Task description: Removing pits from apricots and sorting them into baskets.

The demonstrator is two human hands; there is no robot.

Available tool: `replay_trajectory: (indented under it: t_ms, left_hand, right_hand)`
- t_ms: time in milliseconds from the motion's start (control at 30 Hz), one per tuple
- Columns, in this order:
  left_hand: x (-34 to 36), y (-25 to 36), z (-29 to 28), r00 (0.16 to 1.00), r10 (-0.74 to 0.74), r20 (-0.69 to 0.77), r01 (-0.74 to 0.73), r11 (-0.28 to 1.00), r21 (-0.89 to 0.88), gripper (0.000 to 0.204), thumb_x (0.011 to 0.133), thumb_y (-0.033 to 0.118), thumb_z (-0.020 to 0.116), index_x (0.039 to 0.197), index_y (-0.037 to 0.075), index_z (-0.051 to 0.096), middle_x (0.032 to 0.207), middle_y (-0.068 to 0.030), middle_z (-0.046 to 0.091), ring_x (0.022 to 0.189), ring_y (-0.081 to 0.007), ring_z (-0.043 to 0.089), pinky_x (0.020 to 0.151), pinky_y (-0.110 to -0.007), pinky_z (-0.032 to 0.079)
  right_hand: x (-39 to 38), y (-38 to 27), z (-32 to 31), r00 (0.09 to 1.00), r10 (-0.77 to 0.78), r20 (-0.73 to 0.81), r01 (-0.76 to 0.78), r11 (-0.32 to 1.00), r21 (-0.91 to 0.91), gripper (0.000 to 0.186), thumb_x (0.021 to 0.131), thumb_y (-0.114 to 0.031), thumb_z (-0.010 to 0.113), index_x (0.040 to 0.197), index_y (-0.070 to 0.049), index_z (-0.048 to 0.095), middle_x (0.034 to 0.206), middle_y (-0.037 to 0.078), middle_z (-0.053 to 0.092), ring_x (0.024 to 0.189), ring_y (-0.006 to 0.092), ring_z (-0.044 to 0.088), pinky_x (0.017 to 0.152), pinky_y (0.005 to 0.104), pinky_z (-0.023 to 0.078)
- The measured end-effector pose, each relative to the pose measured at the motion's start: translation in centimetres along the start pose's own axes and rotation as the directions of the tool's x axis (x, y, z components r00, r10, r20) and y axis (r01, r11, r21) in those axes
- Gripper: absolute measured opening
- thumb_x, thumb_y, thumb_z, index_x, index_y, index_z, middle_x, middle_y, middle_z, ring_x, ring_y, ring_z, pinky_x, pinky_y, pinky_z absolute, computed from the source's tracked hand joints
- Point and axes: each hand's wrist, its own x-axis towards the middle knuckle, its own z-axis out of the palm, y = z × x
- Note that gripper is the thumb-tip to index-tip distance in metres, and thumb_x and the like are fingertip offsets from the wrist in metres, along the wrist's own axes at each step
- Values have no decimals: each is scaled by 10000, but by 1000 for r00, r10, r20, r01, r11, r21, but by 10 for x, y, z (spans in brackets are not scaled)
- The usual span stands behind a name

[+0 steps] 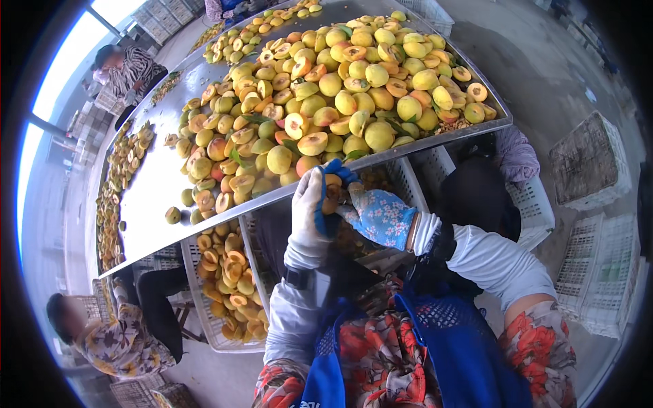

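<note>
My left hand (309, 204), in a white glove with a blue palm, grips a cut peach (332, 194) just below the metal table's front edge. My right hand (381, 217), in a blue floral glove, is closed against the peach's right side; what else it holds, if anything, is hidden. Above both hands, many whole and halved yellow peaches (313, 102) are heaped on the metal table (143, 204). Below and left, a white plastic crate (231, 285) holds peach halves; another crate (401, 177) with cut fruit is partly visible behind my hands.
A seated person (109, 333) in a floral shirt is at lower left; another person (126, 75) in striped clothes is at upper left. A dark shape (476, 197) with lilac cloth sits under the table's right end. Stacked white crates (588, 272) stand on the floor at right.
</note>
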Motion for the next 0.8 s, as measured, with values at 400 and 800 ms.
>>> replay_trajectory:
  t_ms: [400,800]
  left_hand:
    - [-5,-8,-14,999,-23,-33,19,993,-114,558,987,422,466,1241,-75,483,1050,-179,613,928,-295,612,881,-437,503]
    - [-6,7,-17,937,-294,-189,305,952,34,783,950,642,327,1054,-83,604,909,-148,657,844,-214,629,791,-319,518]
  right_hand:
    - [-1,0,5,1000,4,23,-8,984,178,450,940,-363,503,1128,45,505,828,257,643,786,447,625,689,507,489]
    - [-9,-8,-15,991,-101,86,119,962,-245,408,945,-390,482,1064,-2,520,733,189,660,703,376,656,611,477,515]
